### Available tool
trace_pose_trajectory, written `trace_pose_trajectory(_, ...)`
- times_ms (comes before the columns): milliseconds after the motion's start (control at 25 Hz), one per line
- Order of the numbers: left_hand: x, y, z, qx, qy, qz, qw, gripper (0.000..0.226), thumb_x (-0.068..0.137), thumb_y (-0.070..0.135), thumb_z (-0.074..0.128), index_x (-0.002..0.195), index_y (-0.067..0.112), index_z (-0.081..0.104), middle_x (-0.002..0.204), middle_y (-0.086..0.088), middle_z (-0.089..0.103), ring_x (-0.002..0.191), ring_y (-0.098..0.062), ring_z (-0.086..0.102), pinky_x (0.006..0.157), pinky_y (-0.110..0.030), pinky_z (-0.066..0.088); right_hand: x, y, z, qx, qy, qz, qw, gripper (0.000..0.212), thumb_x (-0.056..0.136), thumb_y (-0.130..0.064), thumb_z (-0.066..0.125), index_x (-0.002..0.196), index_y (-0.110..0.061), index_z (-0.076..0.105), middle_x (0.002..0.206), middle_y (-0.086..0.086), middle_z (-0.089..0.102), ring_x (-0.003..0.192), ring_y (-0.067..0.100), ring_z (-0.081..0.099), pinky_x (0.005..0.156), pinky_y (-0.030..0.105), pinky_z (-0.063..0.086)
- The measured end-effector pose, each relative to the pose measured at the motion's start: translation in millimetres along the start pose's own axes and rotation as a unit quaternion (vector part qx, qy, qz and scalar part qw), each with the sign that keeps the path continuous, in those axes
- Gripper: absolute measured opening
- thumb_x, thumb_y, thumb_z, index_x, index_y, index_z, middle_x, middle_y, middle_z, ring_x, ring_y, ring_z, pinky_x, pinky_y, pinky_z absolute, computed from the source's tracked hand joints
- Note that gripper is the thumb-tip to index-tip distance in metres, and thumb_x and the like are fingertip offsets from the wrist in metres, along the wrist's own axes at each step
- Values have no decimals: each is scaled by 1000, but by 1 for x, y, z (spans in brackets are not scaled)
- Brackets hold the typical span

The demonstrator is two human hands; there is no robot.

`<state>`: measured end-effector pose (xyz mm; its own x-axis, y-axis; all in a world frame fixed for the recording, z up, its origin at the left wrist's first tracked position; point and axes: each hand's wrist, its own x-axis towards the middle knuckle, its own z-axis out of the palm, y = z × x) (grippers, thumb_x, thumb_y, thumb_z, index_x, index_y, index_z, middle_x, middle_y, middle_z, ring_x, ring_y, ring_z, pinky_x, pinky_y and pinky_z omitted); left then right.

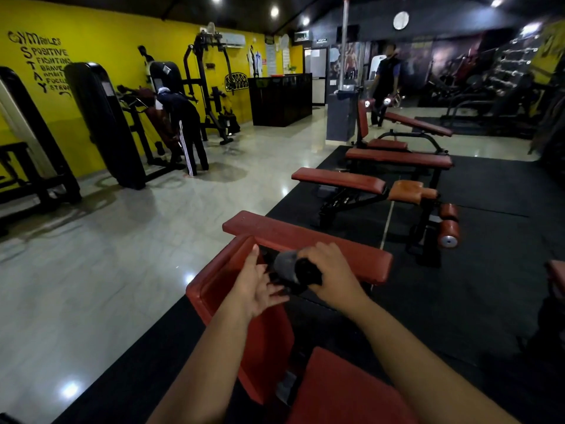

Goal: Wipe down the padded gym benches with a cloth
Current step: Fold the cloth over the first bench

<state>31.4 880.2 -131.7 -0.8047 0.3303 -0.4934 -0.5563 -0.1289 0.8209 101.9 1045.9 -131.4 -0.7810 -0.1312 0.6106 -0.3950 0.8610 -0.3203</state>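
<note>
A red padded bench [214, 280] with a raised backrest stands right in front of me, and its seat pad [345, 390] is near the bottom edge. Behind it lies a flat red bench [305, 237]. My right hand [333, 275] grips a bunched grey-and-black cloth [293, 267] above the gap between the two pads. My left hand [260, 284] is beside the cloth, fingers spread, its fingertips touching the cloth's dark underside. Further back stand more red benches [339, 180] [397, 157] in a row.
The benches stand on black rubber mats [474, 286]; a glossy tiled floor [122, 255] runs to the left. Weight machines [104, 123] line the yellow wall, where a person [183, 130] bends over. Another person [385, 78] stands at the back by a pillar [342, 114].
</note>
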Motion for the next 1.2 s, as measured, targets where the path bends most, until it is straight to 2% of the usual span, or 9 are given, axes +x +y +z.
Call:
trace_pose_trajectory(80, 2, 7, -2, -79, -41, 2, 996, 71, 94, 63, 44, 124, 2, 61, 103, -19, 72, 87, -30, 71, 65, -37, 58, -8, -17, 6, -44, -24, -80, 996, 45, 63, -15, 57, 105, -29, 52, 97, 1, 59, 87, 23, 50, 75, 31, 36)
trace_pose_trajectory(200, 12, 6, -11, -123, -22, 12, 992, 54, 95, 48, 53, 122, 3, 64, 89, -16, 75, 82, -27, 69, 64, -30, 56, -23, -26, 16, -63, -75, -160, 982, 39, 69, -20, 49, 107, -26, 55, 106, 0, 57, 92, 23, 51, 80, 31, 38)
trace_pose_trajectory(400, 8, -9, -8, -85, 2, 36, 996, 30, 102, 29, 48, 110, 6, 65, 72, -12, 73, 65, -21, 71, 54, -26, 55, -35, -14, 7, 108, -328, -58, 937, 47, 74, -1, 64, 119, -15, 61, 123, 1, 51, 104, 0, 33, 93, 12, 21)
trace_pose_trajectory(480, 9, -15, -4, -78, 14, 55, 995, 31, 97, 26, 56, 117, 3, 62, 85, -16, 73, 66, -20, 72, 52, -26, 56, -35, -5, 9, 201, -266, 16, 943, 40, 80, -12, 60, 120, -13, 62, 120, -4, 55, 106, -9, 40, 101, 15, 25)
trace_pose_trajectory(560, 13, -20, 0, -85, 10, 63, 994, 54, 85, 29, 69, 129, 0, 59, 110, -24, 69, 89, -30, 72, 64, -33, 59, -30, -1, 15, 221, -56, 121, 966, 42, 85, -32, 55, 125, -20, 58, 119, -9, 55, 108, -10, 45, 104, 30, 35)
trace_pose_trajectory(640, 9, -26, 9, -81, -16, 70, 994, 54, 82, 31, 72, 126, 2, 63, 116, -25, 67, 105, -36, 68, 78, -38, 59, -22, -2, 18, 238, 56, 237, 940, 45, 94, -36, 53, 137, -23, 48, 127, -12, 48, 114, -8, 43, 108, 31, 33)
trace_pose_trajectory(840, -9, -44, 49, -55, -62, 84, 993, 57, 74, 38, 75, 121, 7, 67, 115, -22, 69, 107, -34, 67, 92, -41, 54, -21, 2, 29, 308, 53, 367, 876, 45, 103, -36, 40, 145, -21, 39, 144, 5, 49, 131, 23, 47, 110, 41, 37)
trace_pose_trajectory(1080, -13, -49, 52, -53, -87, 109, 989, 34, 80, 18, 73, 113, 8, 67, 113, -19, 70, 102, -29, 68, 90, -39, 55, -38, 25, 15, 331, 45, 368, 868, 35, 104, -23, 40, 136, -16, 53, 128, 3, 60, 119, 19, 55, 94, 24, 40)
trace_pose_trajectory(1200, -8, -57, 61, -21, 2, 108, 994, 12, 90, 7, 64, 101, 10, 69, 111, -21, 70, 99, -30, 67, 91, -40, 53, -41, 43, 21, 281, -51, 362, 887, 46, 103, -21, 43, 148, -21, 34, 143, 6, 49, 131, 27, 47, 106, 33, 37)
